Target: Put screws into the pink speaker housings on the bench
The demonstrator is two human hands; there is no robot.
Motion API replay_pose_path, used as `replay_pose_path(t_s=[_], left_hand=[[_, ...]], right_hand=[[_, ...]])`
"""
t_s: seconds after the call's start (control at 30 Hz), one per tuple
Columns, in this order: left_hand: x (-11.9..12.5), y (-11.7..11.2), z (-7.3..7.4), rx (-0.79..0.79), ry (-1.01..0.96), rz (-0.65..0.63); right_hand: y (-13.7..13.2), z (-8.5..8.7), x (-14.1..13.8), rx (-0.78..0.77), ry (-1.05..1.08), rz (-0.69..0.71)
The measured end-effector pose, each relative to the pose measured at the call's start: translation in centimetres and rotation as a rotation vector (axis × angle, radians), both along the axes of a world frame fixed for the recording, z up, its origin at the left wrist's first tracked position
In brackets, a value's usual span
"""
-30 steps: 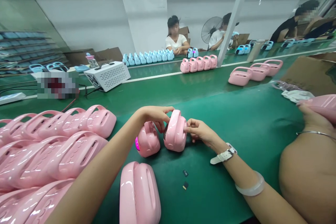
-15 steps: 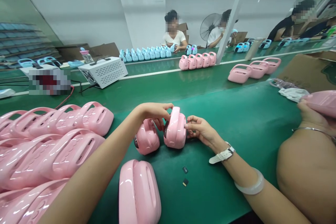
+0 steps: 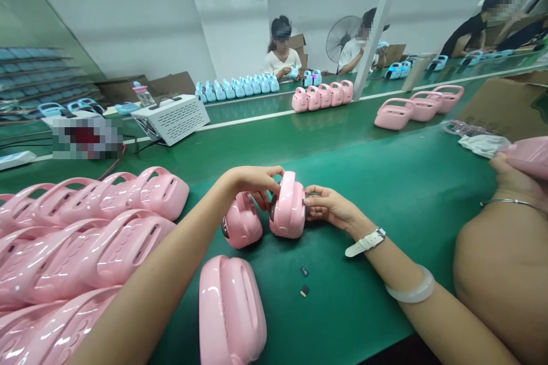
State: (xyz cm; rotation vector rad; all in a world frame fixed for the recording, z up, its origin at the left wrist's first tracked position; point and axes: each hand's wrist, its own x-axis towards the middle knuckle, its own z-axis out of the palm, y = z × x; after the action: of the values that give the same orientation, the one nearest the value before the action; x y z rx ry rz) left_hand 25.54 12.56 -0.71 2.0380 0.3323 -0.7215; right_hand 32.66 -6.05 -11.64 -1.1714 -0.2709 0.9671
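Note:
A pink portable speaker point(image 3: 291, 214) with a top handle stands on the green mat, its side towards me. My left hand point(image 3: 261, 182) holds it from the left, fingers on its dark front and near the handle. From the other side, my right hand point(image 3: 327, 205) meets the speaker's back edge in a pinch. Whatever is between those fingertips is tiny and mostly hidden. A second pink speaker point(image 3: 243, 222) stands just left of the held one, and a third point(image 3: 233, 308) is nearer to me. Two small memory cards, one black point(image 3: 304, 271) and one with gold contacts point(image 3: 305, 291), lie on the mat.
Rows of pink speakers point(image 3: 145, 194) fill the left side. Beyond are a white vented box point(image 3: 171, 120), more pink speakers point(image 3: 323, 97) and blue ones point(image 3: 237, 88). At right, a neighbour's hand point(image 3: 514, 177) holds a pink speaker near a cardboard box point(image 3: 496, 102). Several co-workers sit across.
The view has shifted slightly. Both my hands keep their places on the same speaker. Across the table, a co-worker's head and hands have moved.

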Motion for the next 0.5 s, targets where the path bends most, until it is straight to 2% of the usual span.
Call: replay_pose_path(t_s=[0.5], left_hand=[[0.1, -0.6, 0.3, 0.041, 0.009, -0.014]], right_hand=[[0.3, 0.0, -1.1, 0.039, 0.036, -0.065]])
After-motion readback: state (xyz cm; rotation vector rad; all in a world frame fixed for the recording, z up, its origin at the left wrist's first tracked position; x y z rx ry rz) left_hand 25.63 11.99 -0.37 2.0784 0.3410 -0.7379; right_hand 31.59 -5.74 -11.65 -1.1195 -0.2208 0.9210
